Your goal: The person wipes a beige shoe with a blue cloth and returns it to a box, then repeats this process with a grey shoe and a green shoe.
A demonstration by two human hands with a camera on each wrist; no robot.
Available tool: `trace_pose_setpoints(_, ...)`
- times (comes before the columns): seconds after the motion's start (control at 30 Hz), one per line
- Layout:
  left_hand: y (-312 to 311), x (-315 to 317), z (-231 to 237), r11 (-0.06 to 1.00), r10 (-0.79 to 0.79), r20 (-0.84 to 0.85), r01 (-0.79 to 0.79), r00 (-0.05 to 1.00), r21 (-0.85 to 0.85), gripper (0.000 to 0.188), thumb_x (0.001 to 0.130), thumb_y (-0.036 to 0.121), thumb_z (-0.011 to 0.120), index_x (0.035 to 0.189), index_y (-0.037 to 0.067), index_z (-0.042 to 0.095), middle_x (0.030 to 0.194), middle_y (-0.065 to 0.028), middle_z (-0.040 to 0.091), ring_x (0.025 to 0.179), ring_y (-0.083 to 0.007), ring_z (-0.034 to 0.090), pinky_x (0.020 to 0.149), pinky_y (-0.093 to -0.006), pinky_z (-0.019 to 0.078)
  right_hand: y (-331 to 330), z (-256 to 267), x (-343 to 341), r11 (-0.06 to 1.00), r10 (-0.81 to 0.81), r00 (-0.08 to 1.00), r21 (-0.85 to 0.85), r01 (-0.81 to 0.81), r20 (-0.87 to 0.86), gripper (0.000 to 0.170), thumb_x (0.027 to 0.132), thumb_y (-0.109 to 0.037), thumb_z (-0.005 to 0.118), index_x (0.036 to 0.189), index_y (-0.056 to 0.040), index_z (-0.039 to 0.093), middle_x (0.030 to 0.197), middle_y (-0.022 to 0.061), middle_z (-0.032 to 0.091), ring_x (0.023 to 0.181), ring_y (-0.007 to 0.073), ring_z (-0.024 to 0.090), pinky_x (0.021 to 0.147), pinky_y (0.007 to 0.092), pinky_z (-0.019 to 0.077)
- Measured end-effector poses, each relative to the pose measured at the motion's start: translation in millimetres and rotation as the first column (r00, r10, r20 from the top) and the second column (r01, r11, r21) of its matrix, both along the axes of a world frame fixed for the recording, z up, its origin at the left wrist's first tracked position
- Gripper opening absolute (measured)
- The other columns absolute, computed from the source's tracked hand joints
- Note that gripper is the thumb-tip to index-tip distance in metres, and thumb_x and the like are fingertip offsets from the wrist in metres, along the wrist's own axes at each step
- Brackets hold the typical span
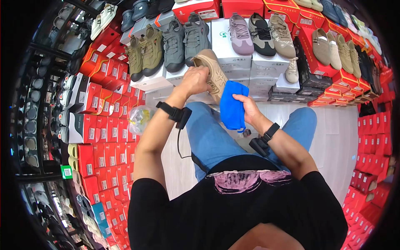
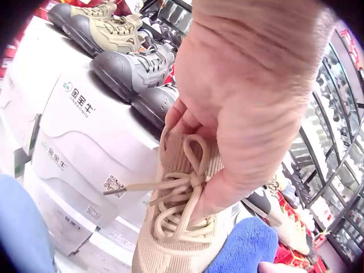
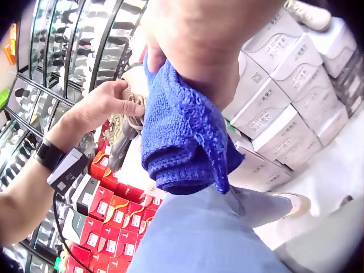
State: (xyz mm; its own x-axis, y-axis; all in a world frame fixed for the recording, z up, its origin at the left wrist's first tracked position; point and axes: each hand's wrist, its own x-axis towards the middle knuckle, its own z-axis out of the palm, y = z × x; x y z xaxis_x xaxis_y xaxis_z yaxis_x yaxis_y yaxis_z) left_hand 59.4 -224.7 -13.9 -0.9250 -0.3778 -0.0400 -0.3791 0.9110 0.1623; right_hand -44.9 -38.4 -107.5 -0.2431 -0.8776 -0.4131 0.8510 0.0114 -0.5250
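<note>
My left hand (image 1: 195, 81) grips a tan lace-up sneaker (image 1: 216, 77) by its opening, fingers inside the collar and thumb over the laces. In the left wrist view the shoe's beige laces (image 2: 181, 199) are tied in a bow, with one lace end sticking out sideways. A folded blue cloth (image 1: 232, 106) is held in my right hand (image 1: 249, 109), thumb on its face. The cloth's upper part meets the side of the shoe near the front. Seen from the right wrist, the terry cloth hangs in loose folds below the fingers, which are partly hidden behind it.
Grey shoes (image 1: 174, 46) and olive shoes (image 1: 151, 50) stand on white boxes just ahead. Mauve, black and beige pairs sit to their right. Red shoe boxes (image 1: 106, 156) line both sides, with a shoe rack (image 1: 37, 125) at far left. A clear plastic bag (image 1: 139, 118) lies beside the left forearm.
</note>
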Motion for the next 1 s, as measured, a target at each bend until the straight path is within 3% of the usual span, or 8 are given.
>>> trace_pose_setpoints(0.4,36.7,16.7,-25.0,0.983,-0.145,-0.052,0.150,0.988,0.104,0.047,0.058,0.037,0.071,0.082,0.000,0.059,0.083,-0.0164,0.062,0.083,-0.0306,0.057,0.079,-0.0374,0.0392,60.7,-2.6,-27.6,0.989,0.148,0.987,0.038,-0.146,-0.061,0.033,0.080,-0.010,0.061,0.111,-0.0011,0.056,0.097,0.0118,0.064,0.084,0.0231,0.065,0.076,0.0367,0.0538)
trace_pose_setpoints(0.5,58.3,26.2,-33.6,0.970,-0.099,-0.085,0.115,0.991,0.216,0.050,0.060,0.038,0.070,0.091,0.001,0.059,0.089,-0.0170,0.061,0.090,-0.0334,0.055,0.084,-0.0391,0.0397,71.0,-3.8,-59.1,0.940,0.340,0.910,0.109,-0.323,-0.239,0.036,0.079,-0.010,0.061,0.113,0.0001,0.055,0.099,0.0111,0.064,0.086,0.0214,0.064,0.077,0.0355,0.0536)
trace_pose_setpoints(0.6,76.5,27.1,-45.2,0.951,-0.075,-0.165,0.120,0.983,0.284,0.047,0.064,0.035,0.067,0.096,0.002,0.059,0.096,-0.0183,0.060,0.092,-0.0347,0.055,0.084,-0.0408,0.0406,58.9,23.1,-78.9,0.953,0.289,0.847,0.213,-0.214,-0.447,0.035,0.079,-0.011,0.061,0.113,-0.0011,0.056,0.099,0.0098,0.064,0.084,0.0192,0.063,0.076,0.0328,0.0519)
trace_pose_setpoints(0.73,98.4,20.3,-53.3,0.922,-0.136,-0.171,0.188,0.976,0.339,0.047,0.065,0.032,0.068,0.097,0.000,0.058,0.099,-0.0185,0.059,0.092,-0.0355,0.055,0.082,-0.0423,0.0429,19.3,58.3,-69.8,0.993,0.072,0.522,0.014,-0.113,-0.850,0.032,0.080,-0.018,0.060,0.109,-0.0033,0.057,0.097,0.0103,0.064,0.083,0.0189,0.061,0.075,0.0312,0.0484)
trace_pose_setpoints(0.8,106.7,15.7,-49.4,0.903,-0.167,-0.164,0.218,0.972,0.371,0.046,0.065,0.031,0.068,0.097,-0.001,0.058,0.099,-0.0184,0.059,0.091,-0.0355,0.055,0.081,-0.0423,0.0438,-1.8,62.2,-62.6,0.993,0.059,0.068,0.052,-0.109,-0.996,0.032,0.078,-0.020,0.060,0.105,-0.0032,0.056,0.097,0.0165,0.063,0.084,0.0269,0.061,0.076,0.0353,0.0476)
trace_pose_setpoints(0.87,110.7,13.9,-44.3,0.916,-0.168,-0.191,0.225,0.967,0.332,0.046,0.067,0.031,0.069,0.099,0.001,0.058,0.098,-0.0184,0.058,0.092,-0.0359,0.055,0.082,-0.0412,0.0443,-5.4,65.4,-46.5,0.965,0.022,-0.144,0.059,-0.256,-0.989,0.036,0.075,-0.018,0.059,0.108,-0.0031,0.053,0.102,0.0198,0.060,0.094,0.0388,0.057,0.081,0.0416,0.0461)
trace_pose_setpoints(0.93,108.3,16.3,-38.8,0.911,-0.102,-0.153,0.154,0.983,0.381,0.045,0.067,0.030,0.068,0.099,0.001,0.058,0.098,-0.0177,0.058,0.091,-0.0361,0.055,0.081,-0.0415,0.0446,-2.8,56.5,-35.5,0.955,-0.202,-0.332,-0.110,-0.276,-0.921,0.037,0.073,-0.014,0.058,0.109,-0.0044,0.053,0.106,0.0182,0.059,0.097,0.0382,0.056,0.081,0.0429,0.0460)
trace_pose_setpoints(1.0,103.4,19.5,-39.2,0.899,-0.031,-0.119,0.079,0.992,0.430,0.044,0.067,0.030,0.068,0.100,0.002,0.058,0.097,-0.0169,0.058,0.090,-0.0364,0.056,0.080,-0.0419,0.0448,7.3,49.6,-32.1,0.959,-0.186,-0.323,-0.100,-0.267,-0.928,0.037,0.073,-0.012,0.058,0.109,-0.0051,0.054,0.107,0.0178,0.059,0.098,0.0374,0.055,0.082,0.0429,0.0458)
